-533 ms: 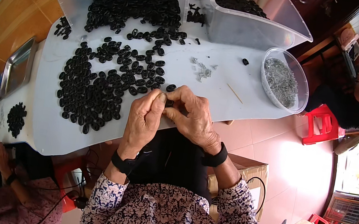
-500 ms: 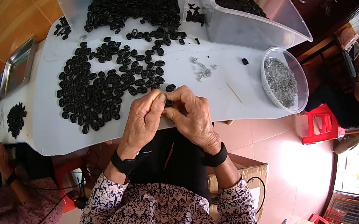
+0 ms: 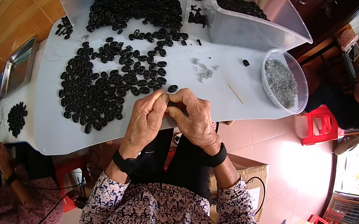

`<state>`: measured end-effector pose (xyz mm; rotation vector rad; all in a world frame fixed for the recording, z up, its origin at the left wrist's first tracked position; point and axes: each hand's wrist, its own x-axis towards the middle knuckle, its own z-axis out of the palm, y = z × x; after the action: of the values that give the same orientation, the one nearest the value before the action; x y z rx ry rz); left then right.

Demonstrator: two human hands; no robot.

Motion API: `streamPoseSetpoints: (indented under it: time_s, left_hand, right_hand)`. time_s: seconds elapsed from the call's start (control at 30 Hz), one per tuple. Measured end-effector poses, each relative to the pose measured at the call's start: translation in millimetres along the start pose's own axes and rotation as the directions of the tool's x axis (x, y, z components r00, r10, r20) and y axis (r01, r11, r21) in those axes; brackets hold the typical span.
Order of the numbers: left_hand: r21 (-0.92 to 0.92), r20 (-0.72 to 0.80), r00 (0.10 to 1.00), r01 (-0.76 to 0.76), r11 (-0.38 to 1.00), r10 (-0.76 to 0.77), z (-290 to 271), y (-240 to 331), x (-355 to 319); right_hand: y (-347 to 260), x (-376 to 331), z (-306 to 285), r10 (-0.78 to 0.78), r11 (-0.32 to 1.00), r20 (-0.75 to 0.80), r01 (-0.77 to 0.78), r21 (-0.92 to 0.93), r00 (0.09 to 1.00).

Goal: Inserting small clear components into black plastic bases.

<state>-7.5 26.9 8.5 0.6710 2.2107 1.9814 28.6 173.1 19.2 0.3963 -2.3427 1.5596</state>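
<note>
At frame centre, unchanged from a moment ago, my left hand and right hand still pinch one black ring shut between fingertips.

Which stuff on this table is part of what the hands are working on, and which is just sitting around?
In use: left hand, right hand, small black part pinched between them, black oval rings, small metal pieces, bowl of metal pieces.

Idle: wooden stick, metal tray, red stool.

Rings on table left, bowl right, bins behind.
</note>
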Motion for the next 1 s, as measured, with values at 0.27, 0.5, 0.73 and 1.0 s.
streamPoseSetpoints:
  time_s: [0.27,0.5,0.73,1.0]
  left_hand:
    - [0.081,-0.049,0.999,-0.001,0.997,0.005,-1,2,0]
    - [0.092,-0.033,0.999,-0.018,0.996,0.021,0,7,1]
    - [0.098,-0.086,0.994,-0.054,0.994,0.063,3,5,-3]
    - [-0.043,-0.137,0.986,-0.102,0.994,0.095,-2,2,-7]
  right_hand:
    - [2,3,-1,0.052,0.998,0.001,-0.052,0.04,0.999]
    - [3,3,3,0.039,0.996,-0.066,-0.034,0.079,0.997]
    - [-7,6,-8,0.243,0.957,0.111,-0.257,0.136,0.963]
    - [-23,32,-32,0.251,0.924,-0.031,-0.23,0.305,0.967]
